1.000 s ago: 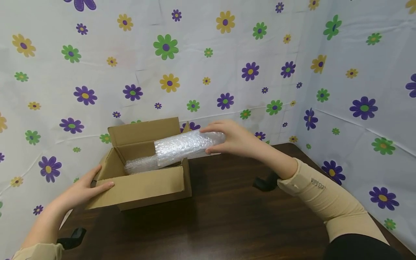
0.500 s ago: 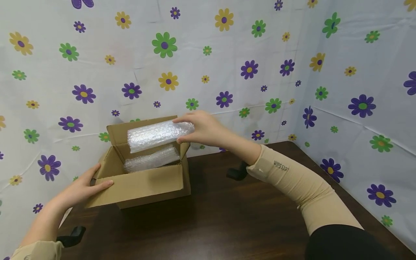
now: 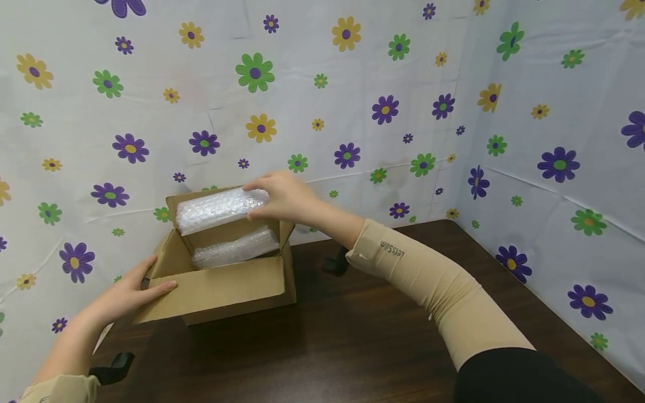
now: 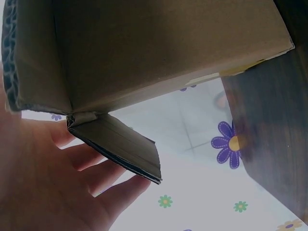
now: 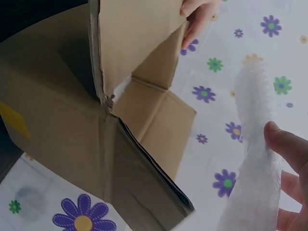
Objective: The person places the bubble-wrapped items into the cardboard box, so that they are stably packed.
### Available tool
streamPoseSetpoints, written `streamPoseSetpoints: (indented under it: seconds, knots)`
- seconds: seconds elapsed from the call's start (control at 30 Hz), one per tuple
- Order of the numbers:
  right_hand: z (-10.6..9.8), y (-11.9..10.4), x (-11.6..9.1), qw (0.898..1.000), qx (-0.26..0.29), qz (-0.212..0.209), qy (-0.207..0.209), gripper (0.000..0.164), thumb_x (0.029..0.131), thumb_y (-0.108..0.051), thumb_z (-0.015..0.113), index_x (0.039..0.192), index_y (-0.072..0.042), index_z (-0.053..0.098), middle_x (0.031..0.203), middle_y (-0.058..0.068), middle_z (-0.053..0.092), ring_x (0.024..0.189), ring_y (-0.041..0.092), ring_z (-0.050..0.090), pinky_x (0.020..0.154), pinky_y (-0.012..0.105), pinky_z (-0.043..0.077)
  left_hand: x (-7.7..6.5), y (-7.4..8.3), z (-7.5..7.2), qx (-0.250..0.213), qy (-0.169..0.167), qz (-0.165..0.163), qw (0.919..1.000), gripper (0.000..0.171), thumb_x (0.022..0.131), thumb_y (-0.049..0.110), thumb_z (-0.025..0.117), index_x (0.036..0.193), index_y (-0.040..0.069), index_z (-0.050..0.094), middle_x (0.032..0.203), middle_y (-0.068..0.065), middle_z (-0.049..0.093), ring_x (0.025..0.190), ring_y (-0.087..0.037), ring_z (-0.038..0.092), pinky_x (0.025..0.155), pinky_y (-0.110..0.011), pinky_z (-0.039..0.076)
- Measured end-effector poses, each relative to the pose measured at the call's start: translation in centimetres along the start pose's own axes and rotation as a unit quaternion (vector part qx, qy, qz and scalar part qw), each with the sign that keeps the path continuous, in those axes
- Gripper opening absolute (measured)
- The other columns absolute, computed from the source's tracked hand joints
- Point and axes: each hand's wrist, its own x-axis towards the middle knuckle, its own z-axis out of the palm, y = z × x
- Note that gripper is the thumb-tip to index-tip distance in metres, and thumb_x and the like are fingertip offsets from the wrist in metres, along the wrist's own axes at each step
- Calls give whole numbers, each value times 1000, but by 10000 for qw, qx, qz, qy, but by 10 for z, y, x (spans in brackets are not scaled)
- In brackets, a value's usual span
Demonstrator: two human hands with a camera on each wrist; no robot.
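Note:
An open cardboard box (image 3: 239, 310) stands on the dark wooden table. My left hand (image 3: 123, 291) grips its left corner, the thumb over the near flap (image 3: 216, 286). The left wrist view shows fingers (image 4: 115, 192) behind a side flap (image 4: 125, 149). My right hand (image 3: 284, 196) holds a bubble-wrapped bundle (image 3: 211, 211) by its right end, thumb below and fingers on top. This bundle is raised over the back of the box, overlapping the back flap in the head view. Another bubble-wrapped bundle (image 3: 234, 249) lies inside the box. The wrapping hides what both contain.
A white flower-printed cloth (image 3: 322, 112) hangs behind the dark table (image 3: 363, 313) and along its right side. Black straps (image 3: 335, 266) show at both wrists. Yellow tape (image 5: 14, 120) is stuck on the box's outside.
My right hand has moved left with its bubble-wrapped bundle, from the box's right side to above its back. The second bundle has come into fuller view. My left hand has stayed put.

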Motion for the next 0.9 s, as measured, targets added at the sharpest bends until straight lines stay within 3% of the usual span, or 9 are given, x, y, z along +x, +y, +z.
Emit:
streamPoseSetpoints:
  seconds: [0.23,0.37,0.63,0.9]
  knots:
    - [20,-8,15,9996,-227,133,-75,59,81,-48,75,134,-25,60,134,-5,58,124,16,50,100,30,43,-1,-1,0,-51,-23,-10,10000,93,97,37,57,150,-11,-3,146,-46,6,130,-65,10,96,-77,18]
    - [30,-12,21,9991,-201,372,-103,60,80,-50,75,134,-27,60,132,-6,59,118,16,54,83,30,51,1,-1,0,-46,-23,-19,10000,93,97,37,58,150,-11,-3,146,-46,6,130,-65,10,96,-77,18]
    - [48,-18,31,9965,102,761,-342,57,81,-48,76,132,-27,61,126,-9,63,104,11,59,65,23,49,1,1,-1,18,-21,-71,10000,94,97,39,57,150,-11,-3,146,-46,6,130,-66,10,95,-77,19]
    - [60,-24,37,9926,218,1093,-486,55,80,-47,76,130,-28,63,131,-11,59,116,12,57,73,25,51,1,0,-1,-15,-24,-32,10000,94,97,38,58,150,-11,-2,146,-46,6,130,-65,10,95,-77,19]
